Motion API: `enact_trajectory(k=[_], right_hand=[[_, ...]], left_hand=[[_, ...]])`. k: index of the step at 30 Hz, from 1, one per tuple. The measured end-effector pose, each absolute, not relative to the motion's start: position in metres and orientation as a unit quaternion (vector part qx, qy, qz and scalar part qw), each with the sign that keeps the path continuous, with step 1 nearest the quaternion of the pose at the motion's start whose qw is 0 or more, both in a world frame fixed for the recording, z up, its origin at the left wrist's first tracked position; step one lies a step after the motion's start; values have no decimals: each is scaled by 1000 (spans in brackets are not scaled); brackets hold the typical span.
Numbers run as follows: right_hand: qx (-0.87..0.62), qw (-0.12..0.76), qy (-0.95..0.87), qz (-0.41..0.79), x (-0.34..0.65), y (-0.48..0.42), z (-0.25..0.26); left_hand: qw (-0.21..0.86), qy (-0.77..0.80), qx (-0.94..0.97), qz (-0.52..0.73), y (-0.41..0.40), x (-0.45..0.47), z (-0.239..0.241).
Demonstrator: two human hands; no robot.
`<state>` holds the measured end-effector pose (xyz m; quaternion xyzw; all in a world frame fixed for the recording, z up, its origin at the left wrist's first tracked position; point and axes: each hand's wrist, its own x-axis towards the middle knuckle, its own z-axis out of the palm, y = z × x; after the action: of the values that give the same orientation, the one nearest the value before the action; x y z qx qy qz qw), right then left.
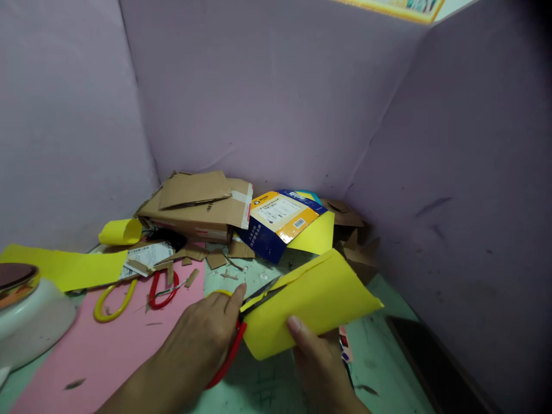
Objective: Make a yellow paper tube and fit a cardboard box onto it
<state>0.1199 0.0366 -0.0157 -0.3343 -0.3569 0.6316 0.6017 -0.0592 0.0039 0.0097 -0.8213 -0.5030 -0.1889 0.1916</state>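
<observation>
My left hand is closed round a pair of scissors with one red and one yellow handle. Their blades are open across the edge of a folded yellow paper sheet, which has a slit along its top. My right hand grips the sheet's lower edge, thumb on top and fingers hidden beneath. Both hands are over a pale green table, close to its front.
A second pair of scissors lies on a pink sheet at the left. Behind are flattened cardboard, small scraps, a blue and orange box, a yellow paper roll and a white round object. Purple partition walls enclose the table.
</observation>
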Motion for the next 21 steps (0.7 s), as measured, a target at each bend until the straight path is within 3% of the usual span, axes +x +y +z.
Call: enact_trajectory(k=[9,21], right_hand=[[-333,580,-370,645,118,33,-21],[-345,571,-383,640,119,35,-30]], left_hand=[[210,-516,-807,-196,-2,-57,4],[139,-486,-839,-203,3,-67,10]])
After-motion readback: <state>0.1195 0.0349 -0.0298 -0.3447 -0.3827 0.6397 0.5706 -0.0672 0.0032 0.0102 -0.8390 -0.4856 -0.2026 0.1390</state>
